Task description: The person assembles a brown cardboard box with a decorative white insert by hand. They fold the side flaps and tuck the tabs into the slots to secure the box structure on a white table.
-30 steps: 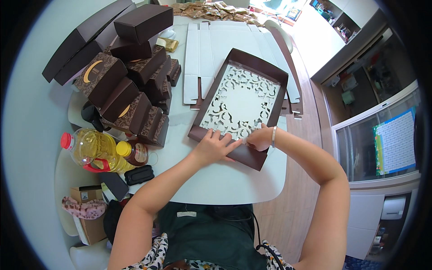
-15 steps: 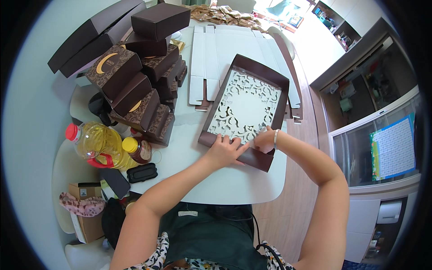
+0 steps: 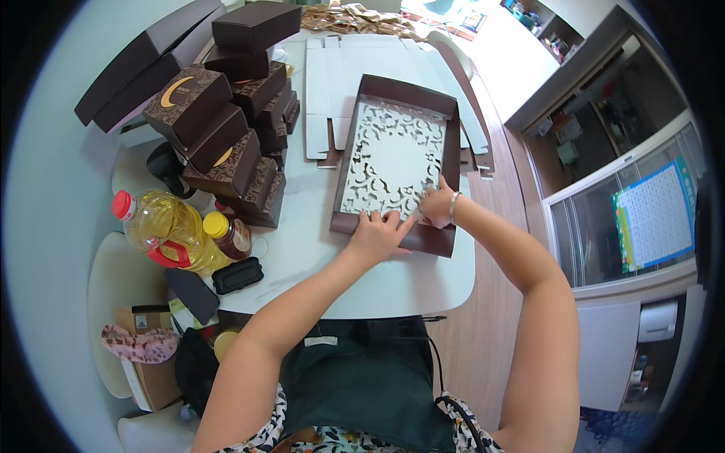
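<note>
A dark brown box lid lies hollow side up on the white table, its white inner panel cut through with a scroll pattern. Something clear and shiny, like film, shows along the panel's far end. My left hand is closed over the lid's near wall, fingertips inside and thumb along the outer face. Inside the near right corner, my right hand presses down with bent fingers against the panel and right wall. Its fingertips are partly hidden, so what they pinch, if anything, cannot be made out.
Left of the lid stand stacked brown boxes, an oil bottle, a yellow-capped jar and a black case. Flat white cardboard sheets lie beyond it. Gold packets cover the far end.
The lid sits a little farther left in view and is turned slightly counterclockwise. The right hand's index finger now reaches along the right wall. The left hand keeps its hold.
</note>
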Motion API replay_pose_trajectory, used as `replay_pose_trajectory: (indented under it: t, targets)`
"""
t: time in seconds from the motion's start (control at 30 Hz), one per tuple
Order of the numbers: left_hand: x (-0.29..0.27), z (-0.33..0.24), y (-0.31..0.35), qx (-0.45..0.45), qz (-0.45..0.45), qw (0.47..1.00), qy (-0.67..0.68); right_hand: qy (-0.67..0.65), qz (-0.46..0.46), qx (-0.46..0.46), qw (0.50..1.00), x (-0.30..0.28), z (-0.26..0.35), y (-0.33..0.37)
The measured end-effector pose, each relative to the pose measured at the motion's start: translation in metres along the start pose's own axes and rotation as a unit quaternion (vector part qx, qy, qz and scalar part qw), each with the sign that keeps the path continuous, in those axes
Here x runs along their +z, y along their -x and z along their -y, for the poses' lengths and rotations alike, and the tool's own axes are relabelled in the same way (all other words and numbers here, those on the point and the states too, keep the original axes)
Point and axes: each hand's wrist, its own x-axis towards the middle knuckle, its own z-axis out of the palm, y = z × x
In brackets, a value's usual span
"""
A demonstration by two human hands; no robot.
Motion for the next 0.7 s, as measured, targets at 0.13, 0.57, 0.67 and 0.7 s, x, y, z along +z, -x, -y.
replay_pose_trajectory:
  t: [0.13, 0.57, 0.67, 0.7]
  targets:
    - [-0.001, -0.004, 0.000, 0.012, 0.026, 1.000, 0.005, 0.015, 0.012, 0.025, 1.000, 0.004, 0.005, 0.000]
    - [-0.001, -0.006, -0.004, 0.011, 0.017, 1.000, 0.023, 0.065, -0.411, 0.270, 0.869, 0.030, 0.026, 0.038]
    - [0.003, -0.002, -0.001, 0.004, 0.024, 1.000, 0.016, -0.314, -0.275, 0.381, 0.825, 0.014, 0.037, 0.053]
    - [-0.001, -0.004, -0.001, 0.005, 0.033, 0.999, 0.022, -0.370, -0.292, 0.386, 0.793, 0.030, 0.039, 0.058]
